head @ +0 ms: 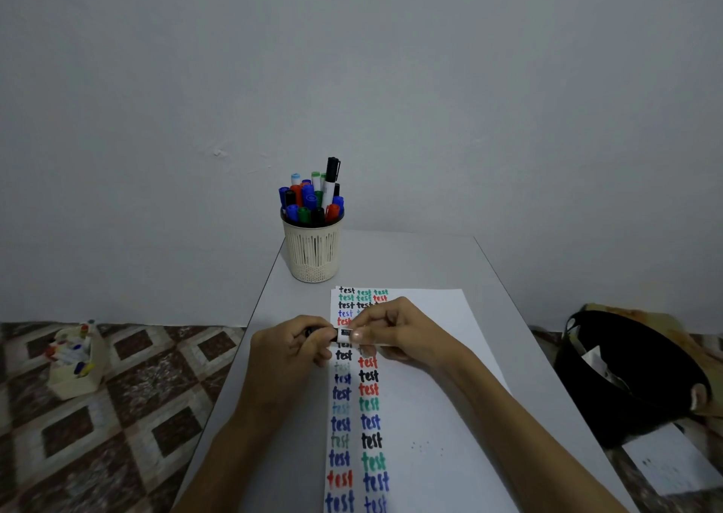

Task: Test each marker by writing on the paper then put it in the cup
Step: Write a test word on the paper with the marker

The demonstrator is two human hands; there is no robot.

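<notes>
Nearest me, the paper lies lengthwise on the table. Two columns of "test" in blue, red, green and black run up its left side, with a short third column at the far end. The right half is bare, so there is room for more lines.

Both forearms come in over the sheet and meet above the columns.
- The left hand has its fingers curled round the black cap end of the marker.
- The right hand pinches the white barrel between thumb and fingers.
- The marker is held level, crosswise, and looks to be just above the paper rather than on it. The tip is hidden.

One hand on each end suits pulling the cap off or pressing it on. I cannot tell which.

Beyond the sheet's far edge, the slatted cup stands near the table's far left corner, straight ahead of the hands for a short reach. It is packed with capped markers standing upright, so I judge the next one will need a gap.

Off the table:
- On the patterned floor to the left is a small box of loose markers, probably the untested supply.
- To the right is a black bag.
</notes>
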